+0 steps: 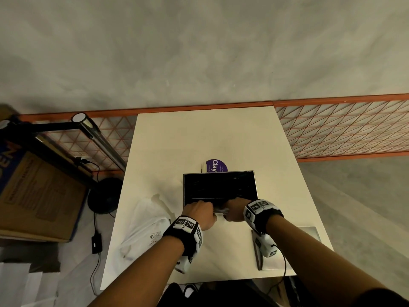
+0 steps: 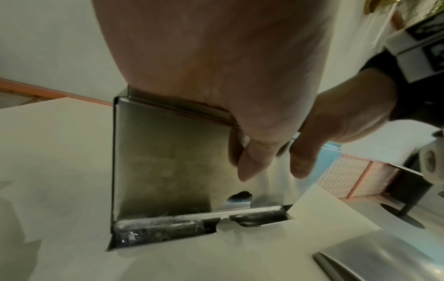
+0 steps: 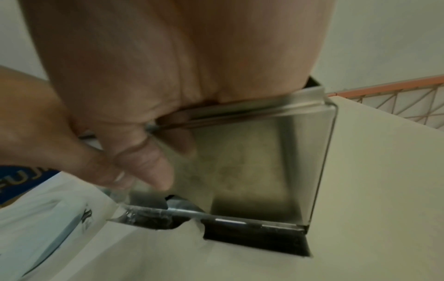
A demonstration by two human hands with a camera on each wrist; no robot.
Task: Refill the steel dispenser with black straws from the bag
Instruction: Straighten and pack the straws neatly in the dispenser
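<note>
The open-topped steel dispenser (image 1: 184, 189) stands mid-table, filled with black straws (image 1: 219, 187). My left hand (image 1: 199, 212) and right hand (image 1: 234, 209) sit side by side on its near rim, fingers hooked over the edge into the box and hidden there. In the left wrist view the left thumb (image 2: 250, 161) points down the dispenser's front wall (image 2: 168, 161). In the right wrist view the right thumb (image 3: 153, 171) lies along the same wall (image 3: 252, 161). Straws show in the bottom slot (image 2: 156, 230). The white bag (image 1: 143, 229) lies to the left.
A steel lid (image 1: 309, 232) lies on the white table (image 1: 199, 134) near its right front corner. A purple sticker (image 1: 215, 166) is behind the dispenser. A cardboard box (image 1: 37, 191) and lamp (image 1: 99, 140) stand left of the table; an orange mesh rack (image 1: 343, 129) runs behind.
</note>
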